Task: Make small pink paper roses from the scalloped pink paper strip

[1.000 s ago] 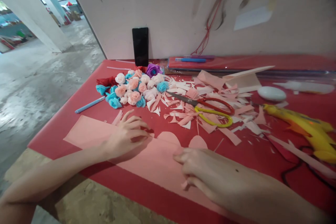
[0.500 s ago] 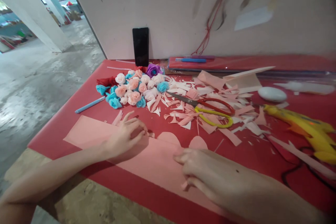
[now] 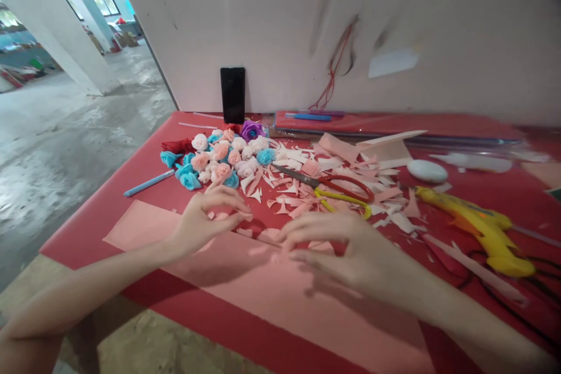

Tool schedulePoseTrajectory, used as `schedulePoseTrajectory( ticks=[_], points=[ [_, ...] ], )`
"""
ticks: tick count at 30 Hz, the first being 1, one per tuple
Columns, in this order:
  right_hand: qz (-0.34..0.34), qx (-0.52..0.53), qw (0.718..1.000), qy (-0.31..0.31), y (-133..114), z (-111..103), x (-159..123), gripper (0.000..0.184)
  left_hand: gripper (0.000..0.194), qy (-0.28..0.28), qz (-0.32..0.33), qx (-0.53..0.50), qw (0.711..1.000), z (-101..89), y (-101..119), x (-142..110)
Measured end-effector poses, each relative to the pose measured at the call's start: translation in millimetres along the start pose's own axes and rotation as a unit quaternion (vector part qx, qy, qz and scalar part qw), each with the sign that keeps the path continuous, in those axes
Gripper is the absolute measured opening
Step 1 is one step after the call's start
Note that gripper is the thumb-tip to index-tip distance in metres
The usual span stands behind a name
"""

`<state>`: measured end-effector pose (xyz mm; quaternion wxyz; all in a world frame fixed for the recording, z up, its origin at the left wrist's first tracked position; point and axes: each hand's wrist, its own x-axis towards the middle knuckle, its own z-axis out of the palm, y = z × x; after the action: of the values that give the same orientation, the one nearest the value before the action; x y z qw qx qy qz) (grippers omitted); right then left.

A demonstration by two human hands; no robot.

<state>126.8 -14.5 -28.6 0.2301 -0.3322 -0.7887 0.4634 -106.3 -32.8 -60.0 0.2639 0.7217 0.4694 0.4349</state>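
Observation:
Over a long pink paper sheet (image 3: 272,292), my left hand (image 3: 210,216) is raised with its thumb and index finger pinched together. Whatever sits between those fingertips is too small to make out. My right hand (image 3: 333,239) hovers to the right, its fingertips drawn together just above the sheet's far edge; blur hides what they hold, if anything. Rounded pink paper petals (image 3: 322,247) lie along that edge, partly covered by my right hand. Behind the hands is a cluster of paper roses (image 3: 220,152) in white, pink, blue, red and purple.
Scissors (image 3: 324,179) with red and yellow handles lie among paper scraps (image 3: 284,204). At right rests a yellow glue gun (image 3: 486,228) with a dark cord, near a white oval object (image 3: 427,170). A phone (image 3: 233,95) leans on the wall; a blue pen (image 3: 149,183) lies left.
Both hands have lifted off the pink sheet. My right hand has moved up and its fingers have come together, nearer my left hand. The camera view has shifted slightly.

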Motion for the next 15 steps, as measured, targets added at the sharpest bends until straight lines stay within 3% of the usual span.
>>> schedulePoseTrajectory(
  ticks=[4, 6, 11, 15],
  points=[
    [0.005, 0.115, 0.986, 0.122, -6.9, -6.9, 4.2, 0.007, 0.007, 0.014, 0.020, -0.093, 0.995, 10.1, 19.2, 21.1],
    [0.018, 0.153, 0.976, 0.152, -4.4, -7.3, 3.3, 0.006, 0.007, 0.026, 0.033, -0.111, 0.993, 16.9, 25.8, 29.9],
    [0.039, 0.222, 0.965, 0.133, -0.6, -6.2, 2.4, 0.010, 0.024, 0.042, 0.015, -0.135, 0.990, 31.1, 27.9, 34.8],
    [0.072, 0.209, 0.972, 0.085, -3.0, -4.9, 5.0, 0.010, 0.026, 0.025, -0.018, -0.123, 0.992, 25.8, 14.6, 24.2]
  ],
)
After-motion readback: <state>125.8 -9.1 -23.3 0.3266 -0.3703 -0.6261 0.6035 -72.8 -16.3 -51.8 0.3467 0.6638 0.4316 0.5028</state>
